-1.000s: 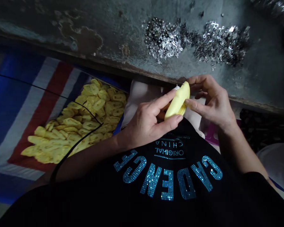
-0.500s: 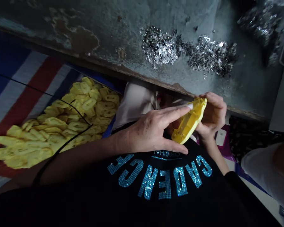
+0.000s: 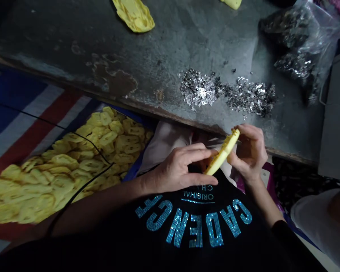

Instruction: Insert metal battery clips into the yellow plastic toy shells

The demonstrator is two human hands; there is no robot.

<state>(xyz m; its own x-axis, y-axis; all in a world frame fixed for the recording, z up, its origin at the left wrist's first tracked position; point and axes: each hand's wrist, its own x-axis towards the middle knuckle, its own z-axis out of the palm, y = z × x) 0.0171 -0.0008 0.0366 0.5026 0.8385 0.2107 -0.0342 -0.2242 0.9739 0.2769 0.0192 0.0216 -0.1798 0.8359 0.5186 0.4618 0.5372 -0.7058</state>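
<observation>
Both hands hold one yellow plastic piece (image 3: 223, 153) edge-on, just in front of the near edge of the worn grey table (image 3: 164, 56). My left hand (image 3: 178, 168) pinches its lower end between thumb and fingers. My right hand (image 3: 249, 151) grips its upper end with fingers curled behind it. Two heaps of small shiny metal parts (image 3: 226, 92) lie on the table just beyond my hands.
A large pile of yellow plastic pieces (image 3: 70, 162) lies on a red, white and blue striped sheet (image 3: 31, 113) at lower left. More yellow pieces (image 3: 134, 15) sit at the table's far side. Clear bags of metal parts (image 3: 300, 41) and a grey box (image 3: 336, 121) stand at right.
The view has tilted up, showing more of the table. The yellow piece has turned from showing its open face to edge-on, and my right hand's fingers have shifted along its upper end.
</observation>
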